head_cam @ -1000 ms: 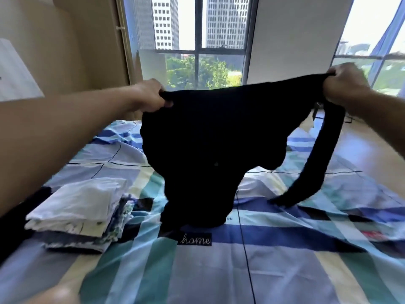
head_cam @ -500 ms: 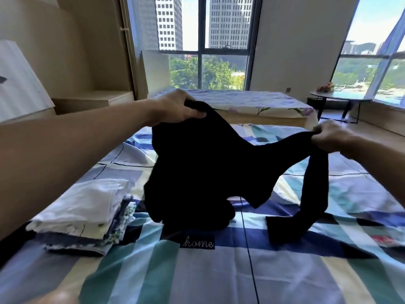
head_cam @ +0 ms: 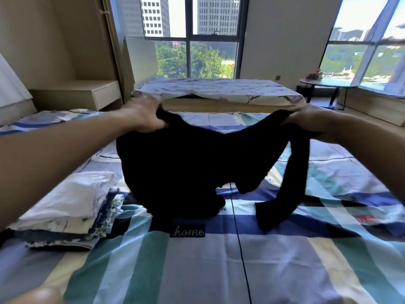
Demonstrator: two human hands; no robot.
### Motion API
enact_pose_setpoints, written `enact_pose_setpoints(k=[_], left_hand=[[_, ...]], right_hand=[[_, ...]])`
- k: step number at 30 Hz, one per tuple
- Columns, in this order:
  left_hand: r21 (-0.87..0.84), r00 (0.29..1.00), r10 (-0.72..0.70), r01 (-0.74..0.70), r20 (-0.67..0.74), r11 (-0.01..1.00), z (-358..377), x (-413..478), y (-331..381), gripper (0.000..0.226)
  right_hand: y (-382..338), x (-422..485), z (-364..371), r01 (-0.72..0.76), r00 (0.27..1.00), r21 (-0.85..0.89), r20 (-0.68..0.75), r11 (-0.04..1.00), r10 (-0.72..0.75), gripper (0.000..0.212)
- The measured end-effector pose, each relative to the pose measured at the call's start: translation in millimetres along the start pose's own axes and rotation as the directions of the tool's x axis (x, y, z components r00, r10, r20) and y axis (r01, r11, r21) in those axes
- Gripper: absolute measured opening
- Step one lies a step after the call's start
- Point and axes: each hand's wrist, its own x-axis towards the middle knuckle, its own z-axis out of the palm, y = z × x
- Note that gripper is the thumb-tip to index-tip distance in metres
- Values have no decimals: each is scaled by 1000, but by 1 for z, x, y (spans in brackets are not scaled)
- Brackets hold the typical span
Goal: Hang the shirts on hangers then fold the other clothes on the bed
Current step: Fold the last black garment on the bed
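Change: both hands have come down from window height a second ago to just above the bed, and more of the black garment (head_cam: 186, 163) now lies on the cover.
Left hand (head_cam: 143, 116): reached forward beyond and left of the "home" patch (head_cam: 188, 231), knuckles up, fingers curled round one top corner of the garment.
Right hand (head_cam: 306, 119): beyond and right of the patch, level with the left, fingers bunched on the other top corner.
Bed cover (head_cam: 285, 260): striped blue, teal and cream, spread under everything; the patch sits on a dark blue band.
Folded pile (head_cam: 72, 205): left of the patch, white cloth on top of printed and blue layers, lying flat on the cover, apart from the garment.
Garment position: hangs slack between the hands, just beyond the patch; its lower bulk touches the cover, and a long strip drops from the right hand to the cover right of the patch.
Blocking: the garment hides the middle of the bed behind it.
Second bed (head_cam: 219, 88): well beyond the patch, with a floral sheet.
Bedside cabinet (head_cam: 87, 94): far left of the patch, drawer front closed, contents hidden.
Round table (head_cam: 324, 83): far right, flowers (head_cam: 314, 74) on top.
Window (head_cam: 197, 36): farthest, showing towers and trees.
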Motion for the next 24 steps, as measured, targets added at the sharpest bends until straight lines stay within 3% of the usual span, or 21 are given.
enact_pose_setpoints(k=[1,2,4,5,8,11,13,14,16,17,18,20,21,22,23,24], left_hand=[[5,997,51,-51,54,999,11,-6,9,69],[-98,983,134,-123,122,988,24,-13,23,91],[-439,933,309,-202,187,876,46,-30,55,117],[-590,917,363,-202,167,782,58,-38,72,112],[-826,955,287,-106,70,553,89,-47,107,50],[-873,966,254,-81,50,480,96,-55,102,12],[-909,946,291,8,142,417,93,-63,84,20],[-897,935,279,78,217,436,93,-70,72,27],[-794,882,249,196,399,575,99,-80,38,35],[-717,848,257,189,463,671,103,-82,22,38],[-626,813,288,116,506,771,107,-85,8,39],[-275,696,361,-238,620,931,110,-91,-6,43],[-17,631,361,-482,687,876,114,-96,-8,42],[201,588,336,-663,736,721,118,-104,-8,37],[321,556,299,-755,775,572,123,-113,-6,34],[380,543,244,-783,804,492,127,-120,-5,34]], right_hand=[[-10,-2,10,45,999,-5,23,999,-45,11],[-19,-7,22,88,995,-17,47,996,-87,9],[-37,-14,49,167,979,-5,117,986,-165,8],[-43,-18,62,195,969,31,147,980,-198,13],[-48,-25,92,231,936,218,215,948,-277,24],[-31,-28,90,147,911,482,275,864,-308,18],[-5,-25,89,79,936,550,248,832,-252,13],[13,-22,93,56,954,513,224,856,-197,10],[56,-16,115,56,970,305,210,951,-125,7],[79,-12,129,93,968,154,216,984,-125,16],[100,-10,144,145,958,-5,250,989,-139,27],[126,-13,173,270,917,-246,361,931,-170,52],[135,-15,187,338,890,-306,411,890,-197,66],[142,-17,199,392,864,-342,455,854,-215,77],[145,-18,210,439,845,-375,481,817,-233,83],[148,-18,220,475,837,-417,487,775,-251,84]])
